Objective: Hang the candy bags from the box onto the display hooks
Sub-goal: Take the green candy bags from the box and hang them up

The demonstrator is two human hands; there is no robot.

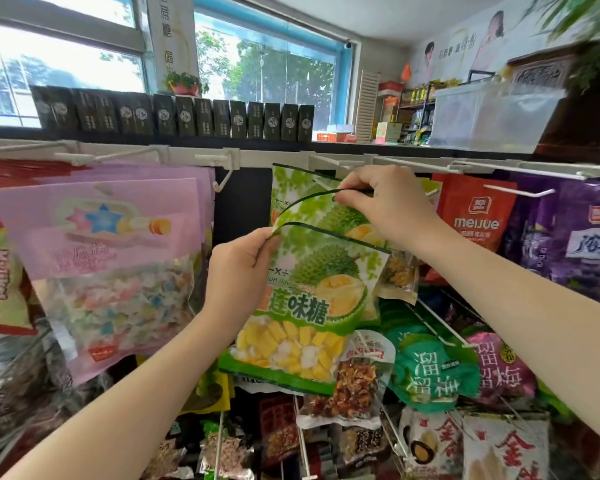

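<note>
Your left hand [238,268] grips the front durian candy bag [312,306] by its top-left corner, your right hand [387,202] pinches the top edge of a second durian bag [305,199] just behind it, both right of the pink candy bags [111,258], below the white hook rail [257,157].

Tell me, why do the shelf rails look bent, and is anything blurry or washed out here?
Head view: the wide lens bows the white rail and stretches the forearms at the edges; the windows are overexposed by daylight; the plant and clear bin at upper right are smeared; the durian candy bag between the left hand and right hand stays sharp.
</note>
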